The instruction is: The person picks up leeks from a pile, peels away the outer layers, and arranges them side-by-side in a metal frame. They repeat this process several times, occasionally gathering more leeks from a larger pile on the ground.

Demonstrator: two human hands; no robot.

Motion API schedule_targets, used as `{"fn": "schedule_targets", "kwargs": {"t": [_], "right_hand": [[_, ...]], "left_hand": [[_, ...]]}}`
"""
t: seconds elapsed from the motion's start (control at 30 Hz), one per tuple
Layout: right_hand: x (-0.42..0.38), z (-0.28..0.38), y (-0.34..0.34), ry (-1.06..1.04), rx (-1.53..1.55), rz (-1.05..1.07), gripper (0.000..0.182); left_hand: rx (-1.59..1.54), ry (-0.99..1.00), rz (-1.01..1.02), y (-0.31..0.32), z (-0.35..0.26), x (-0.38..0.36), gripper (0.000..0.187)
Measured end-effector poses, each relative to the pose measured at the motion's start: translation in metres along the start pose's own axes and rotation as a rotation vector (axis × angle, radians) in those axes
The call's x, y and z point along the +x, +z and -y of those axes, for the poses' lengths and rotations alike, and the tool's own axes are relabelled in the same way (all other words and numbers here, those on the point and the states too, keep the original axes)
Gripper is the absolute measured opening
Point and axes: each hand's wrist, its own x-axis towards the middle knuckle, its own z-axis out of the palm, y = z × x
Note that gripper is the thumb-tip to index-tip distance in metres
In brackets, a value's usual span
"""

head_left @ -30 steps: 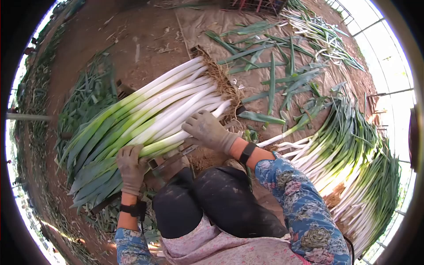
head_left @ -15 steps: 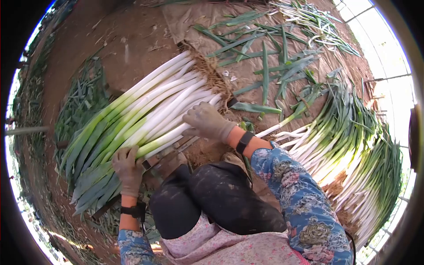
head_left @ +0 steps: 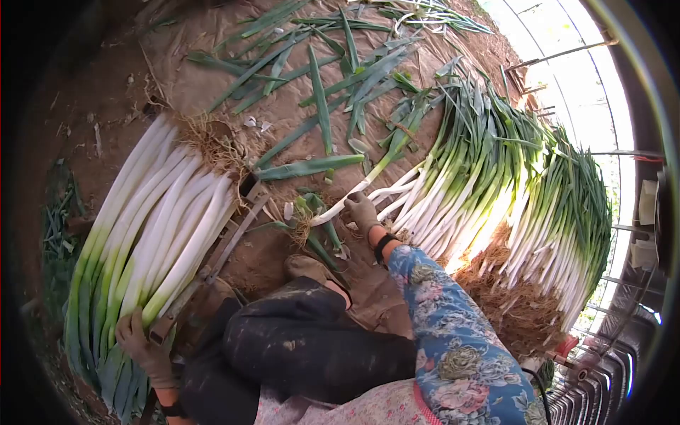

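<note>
My gloved left hand (head_left: pixel 145 352) rests on the green part of the near leeks in a pile (head_left: pixel 159 205), its fingers apart. This pile lies on a low metal rack (head_left: pixel 244 223), roots toward the top. My gloved right hand (head_left: pixel 362 212) is at the white stalk of a single leek (head_left: pixel 336 210), with its fingers curled against it. That leek lies on the ground sheet, roots toward my foot and leaves toward the upper right. Part of my right fingers is hidden by the back of the hand.
A large heap of leeks (head_left: pixel 489 177) spreads at the right, with a root mass (head_left: pixel 510 304) at its near side. Cut leaves (head_left: pixel 319 99) lie scattered on the brown sheet (head_left: pixel 202 71). More green leaves (head_left: pixel 60 219) are at the far left. My shoe (head_left: pixel 312 269) is below the single leek.
My view has turned to the right. My right hand has left the pile on the rack and moved over to the single leek. My left hand is still at the pile's green part.
</note>
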Motion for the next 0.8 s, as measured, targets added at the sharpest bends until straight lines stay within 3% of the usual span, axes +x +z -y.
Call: {"fn": "schedule_targets", "kwargs": {"t": [0.1, 0.17, 0.23, 0.3, 0.37, 0.43, 0.5, 0.57, 0.63, 0.67, 0.8], "right_hand": [[0.023, -0.009, 0.016, 0.564, 0.446, 0.011, 0.026], [0.026, -0.004, 0.048, 0.762, 0.615, -0.192, 0.030], [0.036, -0.022, 0.067, 0.668, 0.141, -0.082, 0.032], [0.027, -0.008, 0.072, 0.595, 0.310, -0.033, 0.031], [0.003, 0.022, 0.060, 0.458, 0.934, 0.083, 0.030], [-0.041, 0.105, 0.023, 0.371, 1.214, 0.358, 0.019], [-0.060, 0.123, -0.005, 0.363, 1.345, 0.505, 0.015], [-0.059, 0.104, -0.034, 0.431, 1.331, 0.522, 0.017], [-0.044, 0.103, -0.043, 0.425, 1.139, 0.397, 0.020], [-0.037, 0.097, -0.044, 0.368, 1.206, 0.427, 0.021], [-0.092, 0.181, -0.079, 0.243, 1.461, 0.655, 0.022]], "left_hand": [[-0.012, 0.008, 0.012, -0.004, -0.005, 0.004, 0.049], [0.023, 0.022, 0.028, -0.004, -0.004, 0.005, 0.052], [0.018, 0.022, 0.016, -0.003, -0.003, 0.004, 0.053], [-0.012, 0.019, 0.015, -0.005, -0.003, 0.004, 0.053], [-0.027, 0.021, 0.013, -0.005, -0.003, 0.004, 0.054], [-0.022, 0.019, 0.002, -0.005, -0.004, 0.003, 0.054], [-0.013, 0.016, -0.001, -0.008, -0.011, 0.006, 0.053], [-0.003, -0.013, -0.002, -0.009, -0.013, 0.008, 0.053], [-0.002, -0.079, 0.014, -0.006, -0.013, 0.006, 0.054], [-0.042, -0.077, -0.007, -0.008, -0.015, 0.006, 0.054], [0.001, 0.002, -0.033, -0.009, -0.014, 0.007, 0.051]]}}
